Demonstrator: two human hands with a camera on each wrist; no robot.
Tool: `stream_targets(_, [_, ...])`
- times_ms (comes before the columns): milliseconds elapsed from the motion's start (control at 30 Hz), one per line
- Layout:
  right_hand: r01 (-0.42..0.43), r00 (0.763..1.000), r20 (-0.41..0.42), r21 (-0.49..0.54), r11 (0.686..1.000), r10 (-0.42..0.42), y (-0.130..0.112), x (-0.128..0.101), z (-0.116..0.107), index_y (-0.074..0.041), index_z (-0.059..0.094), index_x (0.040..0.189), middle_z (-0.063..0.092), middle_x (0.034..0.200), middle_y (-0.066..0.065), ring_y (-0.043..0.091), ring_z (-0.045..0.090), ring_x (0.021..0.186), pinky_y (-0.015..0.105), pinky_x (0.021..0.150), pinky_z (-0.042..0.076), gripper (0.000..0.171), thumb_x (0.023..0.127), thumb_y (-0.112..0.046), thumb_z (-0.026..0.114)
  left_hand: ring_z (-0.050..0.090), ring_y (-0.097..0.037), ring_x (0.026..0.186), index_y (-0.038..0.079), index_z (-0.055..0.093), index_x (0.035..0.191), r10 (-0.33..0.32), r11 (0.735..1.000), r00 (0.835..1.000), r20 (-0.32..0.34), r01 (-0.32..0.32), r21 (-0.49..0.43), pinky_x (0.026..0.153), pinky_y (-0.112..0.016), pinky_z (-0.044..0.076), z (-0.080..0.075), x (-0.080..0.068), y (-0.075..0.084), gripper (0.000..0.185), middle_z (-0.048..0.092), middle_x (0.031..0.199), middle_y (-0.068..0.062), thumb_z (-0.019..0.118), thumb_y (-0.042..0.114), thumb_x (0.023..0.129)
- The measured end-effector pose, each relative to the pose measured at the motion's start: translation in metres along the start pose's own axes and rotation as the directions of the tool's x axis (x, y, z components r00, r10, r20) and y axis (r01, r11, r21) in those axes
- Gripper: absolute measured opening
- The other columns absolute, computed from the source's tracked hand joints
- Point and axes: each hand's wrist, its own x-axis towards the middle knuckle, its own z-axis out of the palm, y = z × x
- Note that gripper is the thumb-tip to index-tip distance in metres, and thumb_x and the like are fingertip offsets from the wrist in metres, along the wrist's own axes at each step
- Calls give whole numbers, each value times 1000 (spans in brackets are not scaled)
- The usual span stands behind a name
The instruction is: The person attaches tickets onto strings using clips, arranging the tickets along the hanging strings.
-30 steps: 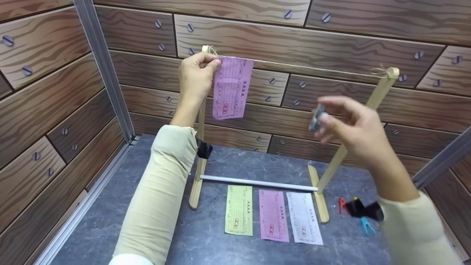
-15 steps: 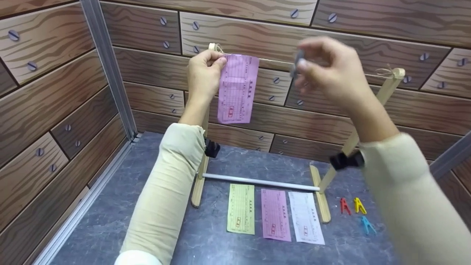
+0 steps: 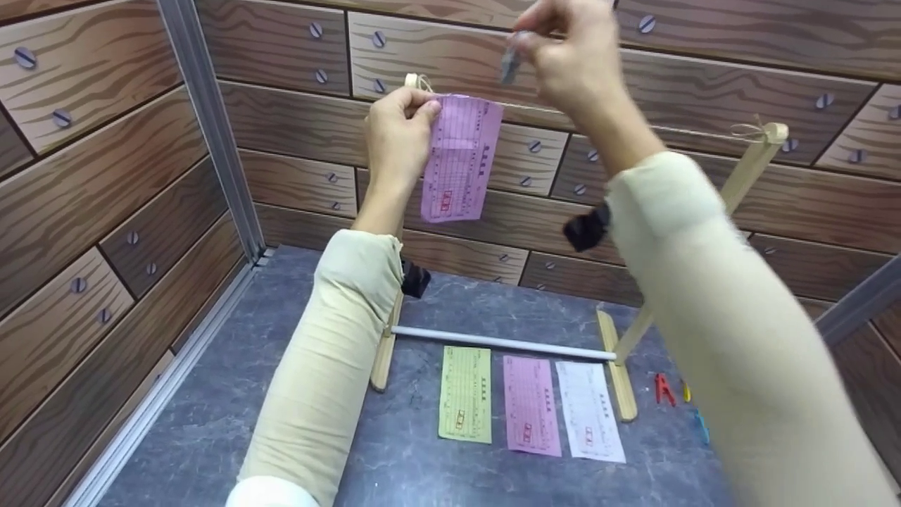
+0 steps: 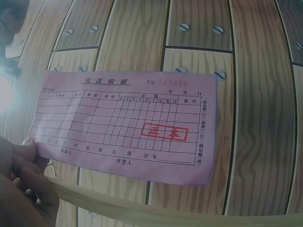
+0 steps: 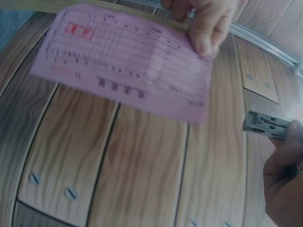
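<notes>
Pink slip (image 3: 461, 162) hangs at the string (image 3: 704, 133), near its left end. Left hand (image 3: 401, 134) pinches the slip's upper left corner; that grip probably serves to leave the print and most of the top edge uncovered. Cannot tell if paper is folded over the string. Right hand (image 3: 581, 56) above the string, apart from the slip, pinching a gray clip (image 3: 509, 65) near one end; other end juts clear, presumably leaving the biting part unobstructed. Wooden posts (image 3: 746, 172) carry the string well above the table (image 3: 197, 422). Below the string, flat on the table: green slip (image 3: 465, 396), second pink slip (image 3: 531, 406), white slip (image 3: 590, 412), seemingly spaced so none covers another. Below the string's right end: red clip (image 3: 664, 389), yellow clip (image 3: 686, 391), blue clip (image 3: 702, 427), grouped, likely for the right hand's reach.
</notes>
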Motion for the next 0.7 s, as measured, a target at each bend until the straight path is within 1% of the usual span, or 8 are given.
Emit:
stream_targets(100, [24, 1000, 12, -41, 999, -23, 6, 5, 12, -9, 66, 80, 66, 81, -1, 9, 58, 73, 22, 66, 44, 19, 89, 8, 69, 65, -11, 79, 4, 77, 95, 1, 1000, 1000, -5, -1, 15, 72, -22, 48, 0, -1, 0, 7, 75, 93, -5, 74, 9, 92])
stream_targets(200, [-13, 1000, 25, -19, 1000, 14, 11, 7, 20, -8, 65, 79, 66, 81, 1, 9, 56, 68, 20, 60, 42, 21, 89, 10, 69, 64, -10, 80, 5, 78, 95, 6, 999, 1000, -5, -6, 35, 72, -24, 47, 1, -2, 2, 7, 76, 94, -4, 74, 10, 93])
stream_targets(300, [-60, 998, 34, 24, 998, 59, 15, 9, 24, -6, 64, 79, 66, 81, 3, 10, 53, 66, 18, 58, 41, 21, 88, 12, 69, 64, -10, 80, 7, 78, 96, 4, 999, 1000, -11, -4, 49, 73, -26, 47, 2, -3, 3, 7, 76, 95, -3, 74, 11, 93])
stream_targets(367, [-89, 995, 40, 54, 995, 86, 17, 9, 27, -6, 64, 79, 65, 80, 3, 10, 53, 67, 19, 58, 41, 21, 88, 13, 69, 64, -10, 81, 7, 78, 97, -7, 998, 1000, -16, 8, 57, 73, -27, 47, 2, -4, 4, 8, 76, 96, -2, 74, 12, 93])
stream_targets(500, [-144, 989, 57, 78, 987, 139, 19, 10, 33, -6, 65, 77, 64, 77, 3, 10, 52, 66, 20, 58, 41, 22, 87, 13, 70, 64, -11, 82, 8, 78, 98, -14, 997, 1000, -22, 15, 71, 74, -27, 47, 2, -6, 5, 8, 76, 97, -3, 73, 13, 93])
stream_targets(700, [-169, 982, 88, 26, 985, 167, 18, 7, 40, -7, 64, 80, 65, 79, 3, 11, 57, 71, 21, 61, 44, 21, 88, 12, 68, 64, -11, 81, 11, 79, 99, -22, 989, 999, -38, 27, 145, 73, -30, 47, 0, -9, 7, 10, 75, 95, 0, 72, 17, 95])
